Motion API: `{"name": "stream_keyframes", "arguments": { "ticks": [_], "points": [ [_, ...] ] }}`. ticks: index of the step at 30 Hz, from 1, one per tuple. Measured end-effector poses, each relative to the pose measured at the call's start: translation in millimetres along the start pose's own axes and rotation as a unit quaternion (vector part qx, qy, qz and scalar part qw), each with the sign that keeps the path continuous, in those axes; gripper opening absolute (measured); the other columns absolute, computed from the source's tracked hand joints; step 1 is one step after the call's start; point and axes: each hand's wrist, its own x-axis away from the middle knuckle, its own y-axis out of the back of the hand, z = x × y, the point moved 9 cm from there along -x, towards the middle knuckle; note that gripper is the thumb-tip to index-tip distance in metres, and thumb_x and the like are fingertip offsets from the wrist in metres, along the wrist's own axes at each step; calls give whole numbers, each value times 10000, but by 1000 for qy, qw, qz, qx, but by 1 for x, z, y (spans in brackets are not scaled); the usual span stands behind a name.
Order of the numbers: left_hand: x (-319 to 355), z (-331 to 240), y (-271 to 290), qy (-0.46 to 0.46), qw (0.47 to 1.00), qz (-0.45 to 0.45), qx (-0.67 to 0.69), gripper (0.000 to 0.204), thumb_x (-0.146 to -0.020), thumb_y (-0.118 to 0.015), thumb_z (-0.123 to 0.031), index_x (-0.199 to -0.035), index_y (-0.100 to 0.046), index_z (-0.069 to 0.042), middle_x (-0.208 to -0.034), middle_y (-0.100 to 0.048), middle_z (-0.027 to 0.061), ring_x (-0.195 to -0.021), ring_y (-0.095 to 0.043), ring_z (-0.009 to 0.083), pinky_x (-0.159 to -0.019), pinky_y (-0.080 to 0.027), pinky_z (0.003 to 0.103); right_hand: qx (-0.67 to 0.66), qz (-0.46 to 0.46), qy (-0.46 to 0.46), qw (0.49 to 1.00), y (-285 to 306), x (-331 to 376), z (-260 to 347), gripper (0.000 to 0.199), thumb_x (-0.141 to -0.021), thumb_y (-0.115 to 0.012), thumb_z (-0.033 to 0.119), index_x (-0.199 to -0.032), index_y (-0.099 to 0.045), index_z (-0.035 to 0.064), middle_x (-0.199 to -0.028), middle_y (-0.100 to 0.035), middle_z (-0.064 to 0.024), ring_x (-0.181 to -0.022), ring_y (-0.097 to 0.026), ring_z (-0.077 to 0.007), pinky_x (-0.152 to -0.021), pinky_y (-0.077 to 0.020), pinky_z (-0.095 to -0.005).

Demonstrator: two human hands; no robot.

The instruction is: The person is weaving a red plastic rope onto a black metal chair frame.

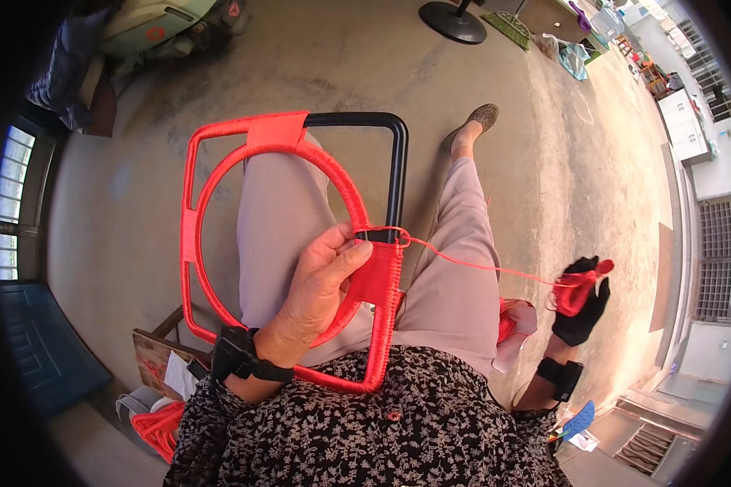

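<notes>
Over my lap, my left hand [325, 276] grips a rounded square frame [396, 170] with a ring inside it. Red cord [374, 272] is wound tightly round the ring and most of the frame; the upper right corner shows bare black tube. My left thumb presses on the wide red wrapping by the right side. From a loop beside that wrapping, a strand of red cord [479, 265] runs taut to the right. Out at the right, my right hand [581, 308], in a black glove, is closed round a red cord bundle [575, 290].
More red cord [508, 325] lies by my right thigh, and a red bundle [158, 428] sits at the lower left near a wooden stool [158, 357]. Ahead are a round black stand base [453, 23] and a green broom [509, 29]. A parked scooter [158, 28] stands at the far left.
</notes>
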Motion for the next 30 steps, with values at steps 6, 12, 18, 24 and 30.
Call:
{"name": "stream_keyframes", "arguments": {
  "ticks": [6,12,18,24,30],
  "points": [
    [1,2,-6,11,1000,8,-13,255,-932,-539,-129,-1145,-533,12,-1111,-624,121,-947,-619,125,-840,-513,265,225,104,-204,947,-125,8,-116,316,-875,-574,209,-1109,-552,-2,-840,-595,-39,-685,-580,-133,-630,-481,-265],
    [0,4,-4,9,1000,10,7,228,-937,-544,-126,-1123,-538,6,-1064,-632,100,-919,-628,132,-823,-522,264,253,220,-243,910,-205,30,-158,239,-875,-634,124,-1073,-594,-2,-874,-656,-57,-719,-627,-117,-626,-491,-242],
    [0,2,-8,25,999,30,5,265,-948,-519,-113,-1166,-512,39,-1020,-642,100,-898,-639,138,-809,-529,287,231,210,-260,914,-207,27,-162,209,-859,-657,148,-999,-586,10,-816,-632,-42,-666,-595,-106,-601,-484,-240],
    [4,11,-17,124,990,64,34,287,-945,-513,-148,-1162,-523,39,-987,-649,135,-888,-648,190,-810,-530,310,203,184,-325,905,-200,41,-172,233,-873,-631,182,-1017,-572,9,-753,-596,-31,-609,-568,-98,-556,-469,-238],
    [1,11,-16,95,994,42,43,270,-946,-511,-139,-1155,-523,30,-993,-645,140,-879,-650,199,-814,-533,324,166,183,-331,911,-206,38,-163,222,-870,-635,175,-1004,-579,7,-752,-598,-25,-609,-565,-89,-542,-463,-236]
  ]
}}
